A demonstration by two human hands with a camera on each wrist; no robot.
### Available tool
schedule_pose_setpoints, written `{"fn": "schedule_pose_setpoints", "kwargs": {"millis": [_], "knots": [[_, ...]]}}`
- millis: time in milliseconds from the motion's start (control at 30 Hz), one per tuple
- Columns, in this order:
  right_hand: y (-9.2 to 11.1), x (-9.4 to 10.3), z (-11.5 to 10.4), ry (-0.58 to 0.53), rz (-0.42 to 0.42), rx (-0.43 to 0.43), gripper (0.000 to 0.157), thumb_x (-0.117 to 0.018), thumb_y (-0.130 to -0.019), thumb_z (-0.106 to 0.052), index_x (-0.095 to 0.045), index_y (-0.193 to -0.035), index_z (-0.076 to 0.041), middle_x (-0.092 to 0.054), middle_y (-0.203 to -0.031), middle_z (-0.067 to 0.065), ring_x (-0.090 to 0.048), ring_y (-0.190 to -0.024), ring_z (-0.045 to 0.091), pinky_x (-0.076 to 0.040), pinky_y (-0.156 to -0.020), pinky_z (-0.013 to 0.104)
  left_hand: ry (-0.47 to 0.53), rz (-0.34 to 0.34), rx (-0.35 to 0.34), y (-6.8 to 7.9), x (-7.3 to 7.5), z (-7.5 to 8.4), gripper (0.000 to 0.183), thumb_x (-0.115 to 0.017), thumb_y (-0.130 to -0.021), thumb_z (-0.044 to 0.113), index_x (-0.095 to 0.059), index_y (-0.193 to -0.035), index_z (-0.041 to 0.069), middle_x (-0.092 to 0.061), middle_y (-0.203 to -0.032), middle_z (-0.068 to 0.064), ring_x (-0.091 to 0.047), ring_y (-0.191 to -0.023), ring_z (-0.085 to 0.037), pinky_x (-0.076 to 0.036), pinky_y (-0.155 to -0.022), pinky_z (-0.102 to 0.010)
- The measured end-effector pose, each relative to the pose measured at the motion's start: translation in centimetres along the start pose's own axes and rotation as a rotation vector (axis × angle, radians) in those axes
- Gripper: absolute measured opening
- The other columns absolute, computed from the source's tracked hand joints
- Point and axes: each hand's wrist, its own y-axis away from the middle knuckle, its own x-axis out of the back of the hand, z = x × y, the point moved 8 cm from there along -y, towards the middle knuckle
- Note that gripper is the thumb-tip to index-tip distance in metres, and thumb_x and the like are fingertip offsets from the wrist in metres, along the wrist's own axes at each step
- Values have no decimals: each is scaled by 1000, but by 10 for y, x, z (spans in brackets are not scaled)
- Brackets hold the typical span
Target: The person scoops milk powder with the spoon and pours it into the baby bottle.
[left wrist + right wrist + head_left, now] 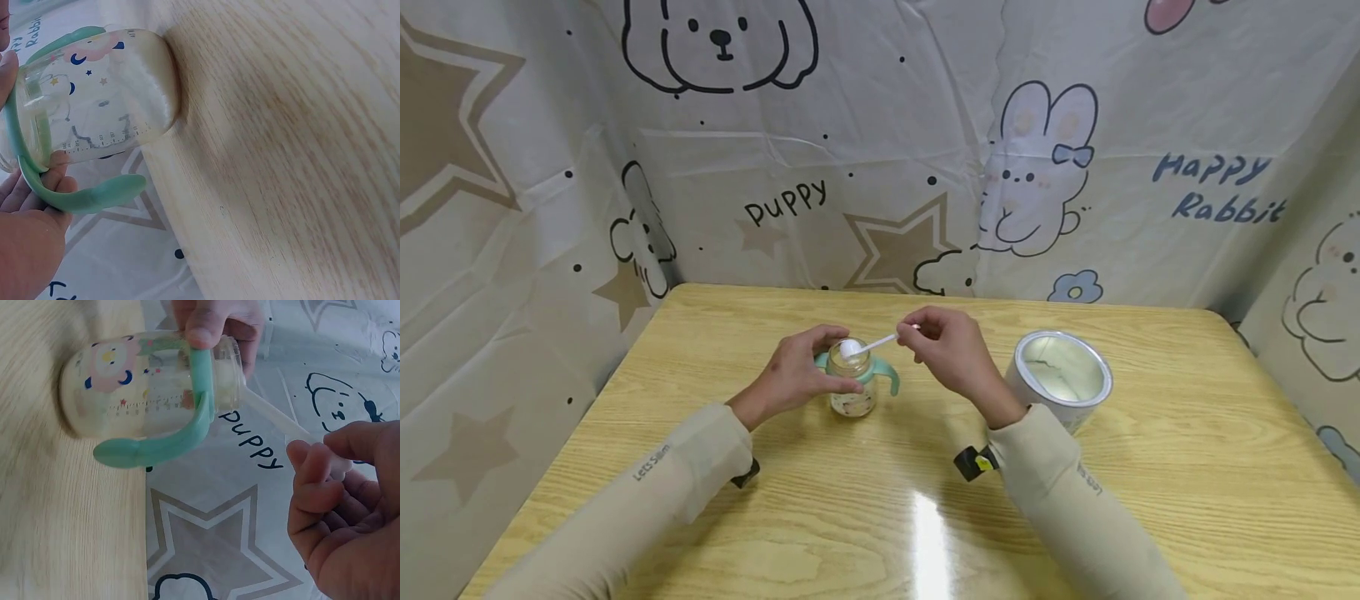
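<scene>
A clear baby bottle point(853, 405) with mint-green side handles point(886, 372) stands upright and uncapped on the table. My left hand point(801, 367) grips it around the neck, thumb in front and fingers behind. A pale layer lies in its base in the left wrist view, and printed stars, moons and measuring marks show on the bottle wall point(94, 94). With thumb and fingertips, my right hand point(947, 348) pinches the end of a white measuring scoop point(850, 348). The scoop's bowl, heaped with white powder, is over the bottle's mouth; its thin handle point(278, 415) slants up to the right fingers.
An opened can point(1026, 390) with a silver rim and a pale interior stands to the right, beside my right forearm. Behind the wood-grain table point(1187, 433) hangs a printed cloth point(880, 150) with animals and stars.
</scene>
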Motion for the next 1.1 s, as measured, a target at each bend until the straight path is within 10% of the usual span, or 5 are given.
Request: {"fn": "schedule_pose_setpoints", "kwargs": {"millis": [1100], "knots": [[7, 16, -4, 32, -50, -26, 19, -62, -100, -16, -75, -101, -2, -73, -84, 4, -57, -67, 24, -36, -48, 25, -29, -38, -46, -7, 5, 18, 77, -94, -70, 23, -57, -134, 1, -63, -130, -14, -57, -126, -33, -46, -104, -49]]}}
